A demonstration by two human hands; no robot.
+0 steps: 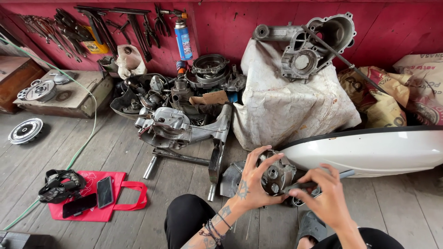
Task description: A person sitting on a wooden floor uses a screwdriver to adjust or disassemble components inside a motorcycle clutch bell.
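My left hand (253, 180) grips a round grey metal engine part (275, 174) that rests on the wooden floor in front of my knees. The fingers spread over its left side and top. My right hand (328, 195) is closed around a dark-handled tool (308, 184), and the tool's end sits against the right side of the round part. A flat grey metal piece (229, 180) lies under the part's left edge.
A white curved scooter body panel (369, 150) lies just right of my hands. Behind are a cloth-covered block (290, 106) with an engine casing (314, 44), a heap of engine parts (180, 110), a red bag (115, 193) holding two phones, and wall-hung tools (92, 27).
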